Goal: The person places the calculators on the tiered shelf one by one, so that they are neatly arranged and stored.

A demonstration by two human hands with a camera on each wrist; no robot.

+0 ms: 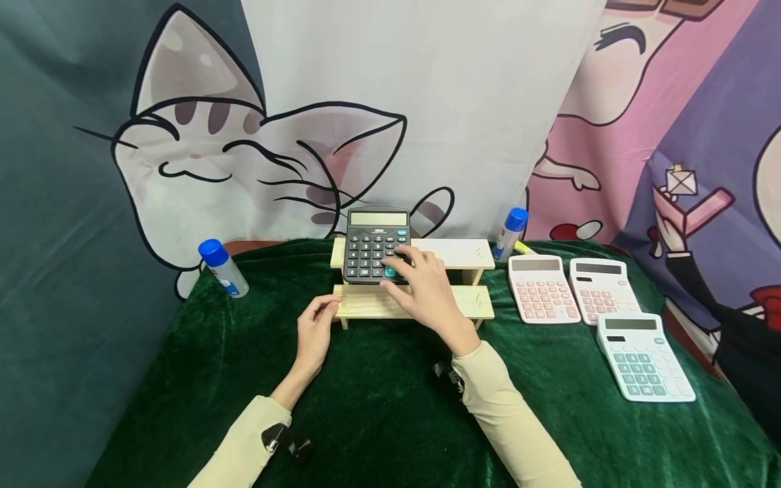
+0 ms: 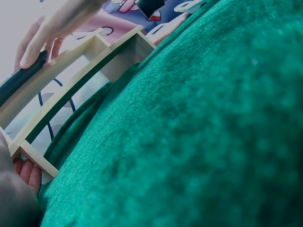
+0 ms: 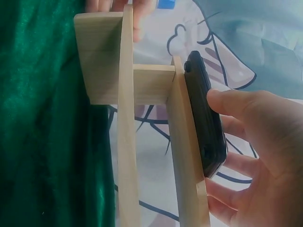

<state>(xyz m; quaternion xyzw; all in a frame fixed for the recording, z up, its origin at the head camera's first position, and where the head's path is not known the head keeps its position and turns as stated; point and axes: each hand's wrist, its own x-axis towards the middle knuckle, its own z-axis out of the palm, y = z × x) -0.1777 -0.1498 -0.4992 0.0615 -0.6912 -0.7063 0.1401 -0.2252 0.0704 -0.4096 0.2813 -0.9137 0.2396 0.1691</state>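
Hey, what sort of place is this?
Probably a makeshift indoor display or filming corner: a cartoon-printed backdrop hangs behind a green cloth, with calculators set on and beside a two-tier wooden stand.

Bright, even head view; dimmer, hazier wrist views.
Diffuse light leaves the head picture crisp, with digits readable on the black calculator (image 1: pixel 372 245) and a faint sheen on the green cloth (image 1: pixel 378 420). In the left wrist view the boards of the wooden rack (image 2: pixel 124 59) bow with lens distortion, the near cloth blurs out of focus and darkens toward the lower right, and the upper left washes out. The right wrist view looks slightly milky, its left edge dark.
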